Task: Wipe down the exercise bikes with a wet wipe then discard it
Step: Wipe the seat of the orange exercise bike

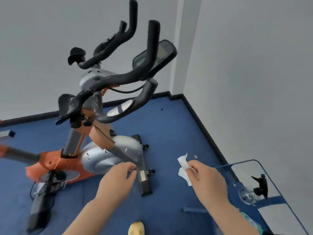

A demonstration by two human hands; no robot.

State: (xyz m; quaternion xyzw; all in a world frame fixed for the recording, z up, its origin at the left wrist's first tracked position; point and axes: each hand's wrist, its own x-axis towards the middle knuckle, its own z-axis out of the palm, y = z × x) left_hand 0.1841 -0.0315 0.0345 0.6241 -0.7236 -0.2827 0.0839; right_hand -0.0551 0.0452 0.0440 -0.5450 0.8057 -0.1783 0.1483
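The wet wipe (183, 168) hangs crumpled in the air over the blue floor (177, 126), pinched at its right edge by the right hand (209, 179); most of the white sheet sticks out to the left of the curled fingers (194, 164), above and below them. Just to its left, the left hand (116, 178) reaches forward with fingers loosely bent and holding nothing, its fingertips in front of the black front stabiliser bar (144, 178) of the exercise bike (101, 150). The wipe is apart from the bike, touching no part of it.

The orange and silver bike stands in a corner of grey walls, its black handlebars (135, 73) and console screen (157, 56) rising above the hands. White flecks mark the handlebar stem. A glass-topped table (271, 175) with a black clip-like object (260, 184) sits at the right, cut off by the frame edge. A yellow object (136, 228) at the bottom edge is too blurred to identify, as is the bike's rear end at the left.
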